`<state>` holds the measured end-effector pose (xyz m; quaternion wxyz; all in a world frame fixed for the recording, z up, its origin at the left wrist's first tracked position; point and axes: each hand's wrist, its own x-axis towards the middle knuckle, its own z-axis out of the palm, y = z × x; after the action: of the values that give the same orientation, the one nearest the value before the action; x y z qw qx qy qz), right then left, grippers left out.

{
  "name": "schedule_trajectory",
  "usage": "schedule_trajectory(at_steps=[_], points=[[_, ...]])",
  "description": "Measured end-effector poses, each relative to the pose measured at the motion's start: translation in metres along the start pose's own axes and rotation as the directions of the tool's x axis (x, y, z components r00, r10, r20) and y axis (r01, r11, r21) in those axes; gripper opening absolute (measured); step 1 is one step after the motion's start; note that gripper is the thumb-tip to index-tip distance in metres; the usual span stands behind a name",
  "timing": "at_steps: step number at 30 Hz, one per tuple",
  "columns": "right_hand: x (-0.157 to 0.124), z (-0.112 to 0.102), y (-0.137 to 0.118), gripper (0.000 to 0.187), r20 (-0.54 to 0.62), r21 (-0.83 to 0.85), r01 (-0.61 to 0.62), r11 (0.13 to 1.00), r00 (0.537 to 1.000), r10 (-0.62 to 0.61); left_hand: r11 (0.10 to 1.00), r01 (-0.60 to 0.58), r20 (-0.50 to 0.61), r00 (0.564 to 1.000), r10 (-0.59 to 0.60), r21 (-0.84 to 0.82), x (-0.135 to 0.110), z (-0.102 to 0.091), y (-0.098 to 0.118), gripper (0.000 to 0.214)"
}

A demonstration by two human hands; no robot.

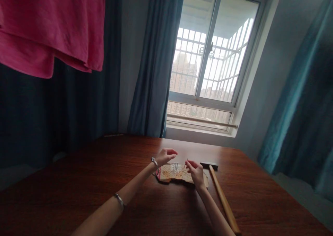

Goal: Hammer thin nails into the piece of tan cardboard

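Observation:
A small pale wooden board (174,174) with speckled marks lies flat on the dark wooden table (104,180). Several thin nails (175,166) stand upright in it. My left hand (165,156) hovers just above the board's left end, fingers curled toward the nails. My right hand (194,172) rests over the board's right part, fingertips pinched on one thin upright nail (186,162). A hammer (221,194) with a long wooden handle and dark head lies just right of the board.
A window (208,55) with a grille is straight ahead, blue curtains (153,62) on both sides. A red cloth (52,24) hangs at the upper left. The table's far edge runs close behind the board.

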<state>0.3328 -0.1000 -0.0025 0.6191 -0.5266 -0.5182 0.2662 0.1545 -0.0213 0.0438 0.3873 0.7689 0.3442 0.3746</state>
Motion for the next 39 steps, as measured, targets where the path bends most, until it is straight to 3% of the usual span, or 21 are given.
schedule_trajectory(at_steps=[4, 7, 9, 24, 31, 35, 39], points=[[0.016, 0.007, 0.016, 0.039, 0.072, -0.141, 0.089, 0.986, 0.994, -0.080, 0.930, 0.196, -0.084, 0.969, -0.232, -0.312, 0.009, -0.005, -0.032, 0.031], [0.022, 0.015, 0.022, 0.034, 0.112, -0.168, 0.120, 0.978, 0.989, -0.102, 0.833, 0.220, -0.078, 0.951, -0.298, -0.508, 0.008, 0.003, -0.047, 0.037], [0.023, 0.019, 0.026, 0.032, 0.129, -0.188, 0.134, 0.973, 0.985, -0.111, 0.806, 0.211, -0.068, 0.953, -0.296, -0.553, 0.005, 0.009, -0.050, 0.040], [0.017, 0.022, 0.033, 0.026, 0.190, -0.267, 0.182, 0.946, 0.973, -0.133, 0.938, 0.196, 0.046, 0.981, -0.191, -0.287, 0.000, 0.029, -0.067, 0.044], [0.010, 0.019, 0.027, 0.018, 0.221, -0.325, 0.246, 0.913, 0.958, -0.180, 0.998, 0.052, 0.072, 0.996, -0.050, -0.029, -0.009, 0.032, -0.047, 0.035], [0.008, 0.018, 0.025, 0.018, 0.255, -0.387, 0.318, 0.866, 0.939, -0.230, 0.999, 0.028, 0.076, 0.997, -0.030, 0.030, -0.008, 0.031, -0.038, 0.039], [0.008, 0.017, 0.025, 0.020, 0.277, -0.398, 0.337, 0.853, 0.931, -0.238, 0.998, 0.019, 0.092, 0.995, -0.024, 0.058, -0.001, 0.033, -0.043, 0.037]])
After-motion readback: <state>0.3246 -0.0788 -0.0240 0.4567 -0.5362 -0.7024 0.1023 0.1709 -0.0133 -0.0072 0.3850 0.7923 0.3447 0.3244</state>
